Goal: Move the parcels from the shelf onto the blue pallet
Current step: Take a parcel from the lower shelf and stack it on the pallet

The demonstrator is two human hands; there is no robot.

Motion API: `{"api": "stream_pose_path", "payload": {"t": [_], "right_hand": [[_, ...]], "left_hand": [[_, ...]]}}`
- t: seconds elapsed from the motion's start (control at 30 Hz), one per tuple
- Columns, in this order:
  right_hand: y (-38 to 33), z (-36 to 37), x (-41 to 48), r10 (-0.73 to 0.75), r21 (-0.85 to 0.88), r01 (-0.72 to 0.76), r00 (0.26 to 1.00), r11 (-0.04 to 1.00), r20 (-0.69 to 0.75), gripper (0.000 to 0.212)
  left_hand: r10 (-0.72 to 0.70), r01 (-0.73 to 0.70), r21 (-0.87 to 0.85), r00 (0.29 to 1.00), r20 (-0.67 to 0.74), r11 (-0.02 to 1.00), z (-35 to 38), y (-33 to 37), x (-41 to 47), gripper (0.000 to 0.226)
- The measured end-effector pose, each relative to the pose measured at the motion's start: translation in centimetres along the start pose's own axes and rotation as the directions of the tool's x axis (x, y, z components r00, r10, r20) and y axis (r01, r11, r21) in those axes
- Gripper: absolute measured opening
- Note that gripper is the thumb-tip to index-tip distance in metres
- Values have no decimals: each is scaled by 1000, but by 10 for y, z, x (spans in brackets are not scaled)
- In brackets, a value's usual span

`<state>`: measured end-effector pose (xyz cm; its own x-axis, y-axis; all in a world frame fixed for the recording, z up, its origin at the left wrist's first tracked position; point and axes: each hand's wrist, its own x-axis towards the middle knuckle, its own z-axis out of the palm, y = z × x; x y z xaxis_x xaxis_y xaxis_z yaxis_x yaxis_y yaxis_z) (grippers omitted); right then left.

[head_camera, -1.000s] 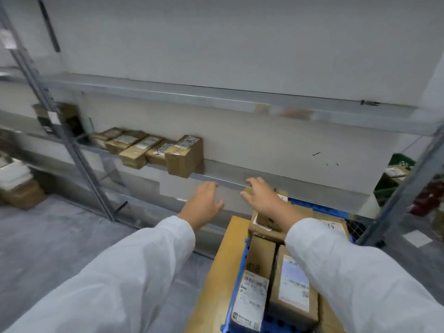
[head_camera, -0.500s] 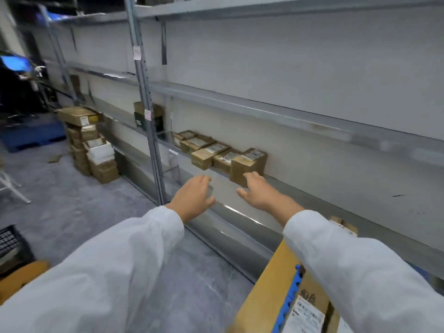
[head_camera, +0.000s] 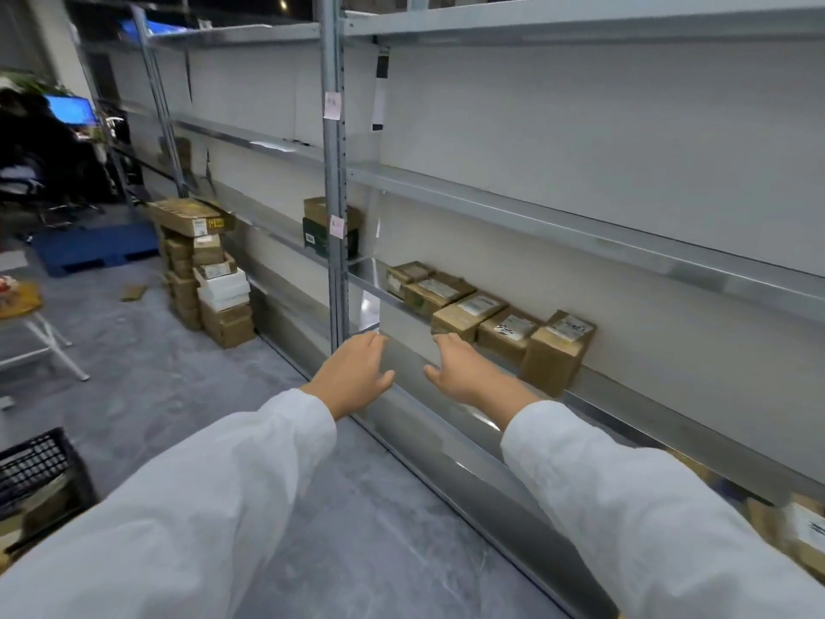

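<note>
Several brown cardboard parcels (head_camera: pixel 486 319) stand in a row on the low metal shelf (head_camera: pixel 625 406), the nearest one (head_camera: pixel 556 350) upright at the right end. My left hand (head_camera: pixel 355 373) and my right hand (head_camera: pixel 466 373) reach forward, both empty with fingers apart, just in front of the shelf edge and short of the row. The right hand's fingertips are close to the middle parcel (head_camera: pixel 464 312). A couple of parcels (head_camera: pixel 799 529) show at the lower right edge; the pallet under them is hidden.
A grey upright post (head_camera: pixel 335 172) stands just behind my left hand. Two boxes (head_camera: pixel 321 227) sit on the shelf behind it. A stack of cartons (head_camera: pixel 210 279) stands on the floor at left, a blue pallet (head_camera: pixel 96 250) beyond it, a black crate (head_camera: pixel 35 471) near left.
The view has swung left, so the loaded pallet has slid out of sight at lower right. Both hands moved along the shelf toward the row of parcels, still empty.
</note>
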<state>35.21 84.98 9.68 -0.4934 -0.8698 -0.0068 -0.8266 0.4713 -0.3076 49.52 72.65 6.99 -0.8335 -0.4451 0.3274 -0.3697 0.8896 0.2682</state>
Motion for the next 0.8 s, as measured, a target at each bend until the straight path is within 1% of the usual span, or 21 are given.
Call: {"api": "stream_pose_path", "payload": {"t": [0.13, 0.33, 0.47, 0.67, 0.73, 0.8], "right_hand": [[-39, 26, 44, 35, 16, -35, 999, 999, -4, 56], [-72, 46, 95, 56, 27, -56, 998, 998, -8, 54], [-77, 44, 137, 63, 33, -62, 998, 998, -6, 56], [-76, 51, 218, 26, 49, -24, 999, 998, -36, 56], [-72, 53, 253, 15, 76, -11, 998, 997, -55, 53], [-68, 55, 287, 21, 92, -14, 997, 996, -73, 50]], "left_hand": [[23, -24, 40, 999, 30, 999, -2, -60, 17, 40], [42, -46, 56, 997, 71, 997, 2, -120, 32, 41], [41, -45, 67, 997, 66, 997, -2, -151, 59, 45], [24, -26, 63, 999, 41, 998, 2, -196, 115, 39], [16, -18, 63, 999, 32, 998, 7, -213, 140, 40], [8, -12, 75, 999, 44, 997, 8, -228, 166, 45]]}}
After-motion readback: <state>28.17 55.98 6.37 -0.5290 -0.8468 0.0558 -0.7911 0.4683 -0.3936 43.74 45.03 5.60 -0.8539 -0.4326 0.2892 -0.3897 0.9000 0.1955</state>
